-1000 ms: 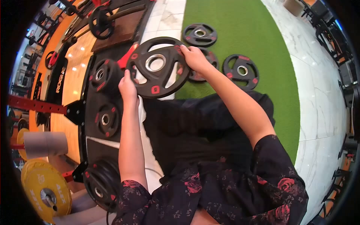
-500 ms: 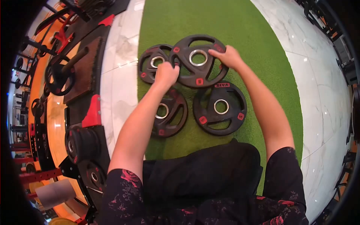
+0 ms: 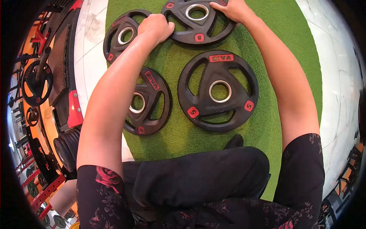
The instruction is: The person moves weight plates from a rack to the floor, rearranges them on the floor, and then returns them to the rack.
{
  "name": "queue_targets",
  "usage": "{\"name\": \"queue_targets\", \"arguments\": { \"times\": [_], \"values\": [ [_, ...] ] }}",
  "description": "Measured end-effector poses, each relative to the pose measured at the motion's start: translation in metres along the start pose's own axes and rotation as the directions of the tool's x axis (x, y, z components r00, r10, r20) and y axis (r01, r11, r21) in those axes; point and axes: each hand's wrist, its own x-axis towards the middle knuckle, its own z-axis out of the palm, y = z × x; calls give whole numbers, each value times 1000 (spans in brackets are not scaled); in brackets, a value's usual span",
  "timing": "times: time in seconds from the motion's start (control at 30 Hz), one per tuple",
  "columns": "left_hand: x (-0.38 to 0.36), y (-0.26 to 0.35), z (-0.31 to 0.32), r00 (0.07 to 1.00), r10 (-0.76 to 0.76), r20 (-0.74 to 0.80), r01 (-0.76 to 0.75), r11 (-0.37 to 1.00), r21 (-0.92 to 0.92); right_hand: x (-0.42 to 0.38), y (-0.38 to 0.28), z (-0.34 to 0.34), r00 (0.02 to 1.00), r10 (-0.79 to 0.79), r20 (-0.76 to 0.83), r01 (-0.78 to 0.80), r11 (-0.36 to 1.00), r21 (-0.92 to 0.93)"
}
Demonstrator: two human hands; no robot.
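Note:
The far black weight plate [image 3: 199,26], with a steel centre ring and red number marks, is between my hands at the top of the view, its far edge cut off. My left hand [image 3: 155,28] is closed at its left rim, most fingers hidden. My right hand [image 3: 237,11] grips the right rim, thumb on top. Beside my left hand lies a smaller-looking plate [image 3: 114,36]. A near-left plate [image 3: 158,93] is partly covered by my left forearm. The near-right plate [image 3: 183,86], marked ZIVA and 5, lies flat on the green turf [image 3: 270,114].
White marble-look floor [image 3: 89,42] borders the turf on both sides. On the left stand a loaded bar with a plate [image 3: 28,82], a red bracket [image 3: 75,108] and stacked plates [image 3: 66,147]. My bent leg [image 3: 202,179] is in front of the near plates.
The plate in my hands has shifted away from me, so it no longer overlaps the near-right plate. The view has tilted down and nearer, and the near plates look larger.

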Motion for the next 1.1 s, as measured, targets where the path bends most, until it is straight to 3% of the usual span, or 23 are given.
{"name": "queue_targets", "arguments": {
  "times": [0.1,0.17,0.2,0.23,0.3,0.33,0.4,0.53,0.63,0.83,1.03,1.1],
  "values": [
    [-6,4,-1,1000,23,-12,-23,998,54,-10,5,-7,997,-75,-34,71,992,-109],
    [-14,1,-13,993,-8,-120,4,1000,-28,-13,1,-25,988,-142,-65,119,955,-273],
    [-22,-3,-18,985,4,-171,-15,998,-65,-29,-16,-49,997,-61,50,70,975,-212],
    [-32,-11,-24,983,-3,-186,-9,998,-65,-34,-18,-51,997,-72,38,78,974,-213],
    [-59,-29,-37,975,-74,-208,34,982,-187,-49,-18,-42,962,-236,-140,221,968,-117],
    [-71,-45,-35,972,-89,-218,43,978,-206,-68,-27,-45,961,-219,-168,208,975,-79],
    [-122,-61,-45,944,-192,-269,87,930,-358,-106,-49,-48,981,-130,-145,150,980,134],
    [-218,-104,-44,906,-366,-210,218,832,-511,-188,-115,-46,996,-56,-63,80,868,490],
    [-290,-116,-51,880,-435,-190,274,793,-545,-246,-172,-34,981,-166,-104,196,809,554],
    [-391,-152,-44,832,-534,-150,302,663,-685,-339,-261,-43,973,-229,-7,187,776,602],
    [-433,-186,-47,776,-585,-234,242,619,-747,-363,-283,-37,969,-237,-69,239,834,498],
    [-437,-190,-45,777,-588,-226,231,599,-767,-358,-285,-35,981,-191,-18,175,855,487]
  ]
}}
